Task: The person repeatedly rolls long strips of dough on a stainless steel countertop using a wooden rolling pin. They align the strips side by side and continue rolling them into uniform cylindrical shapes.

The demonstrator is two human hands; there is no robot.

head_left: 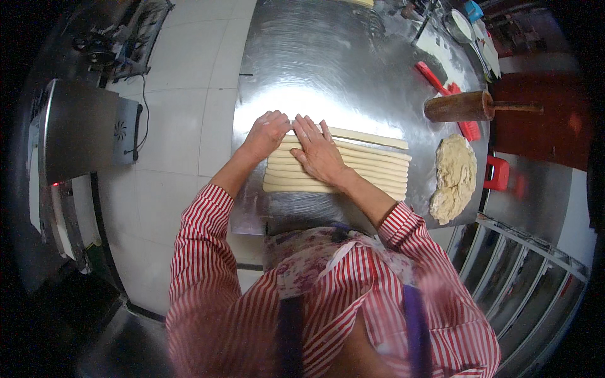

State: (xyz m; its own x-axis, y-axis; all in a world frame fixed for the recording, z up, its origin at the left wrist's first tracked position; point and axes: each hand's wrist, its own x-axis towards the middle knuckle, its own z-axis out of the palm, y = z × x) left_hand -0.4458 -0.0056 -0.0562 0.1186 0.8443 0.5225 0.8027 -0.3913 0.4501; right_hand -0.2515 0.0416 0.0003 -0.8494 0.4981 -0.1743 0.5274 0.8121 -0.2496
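Observation:
Several long dough strips (373, 166) lie side by side on the stainless steel table. At their far side a separate dough strip (371, 137) runs to the right, slightly apart from the others. My left hand (268, 131) is at this strip's left end with its fingers curled; its fingertips are hidden, so what they pinch cannot be made out. My right hand (317, 149) lies flat over the strips, palm down, its fingertips by the far strip's left part and its thumb over the nearer ones.
To the right lie a large lump of dough (453, 177), a wooden rolling pin (461, 107) and a red brush (430, 75). A metal ladle or pan (461, 27) stands at the back right near scattered flour (439, 52). The steel table's (302, 56) left edge borders the tiled floor.

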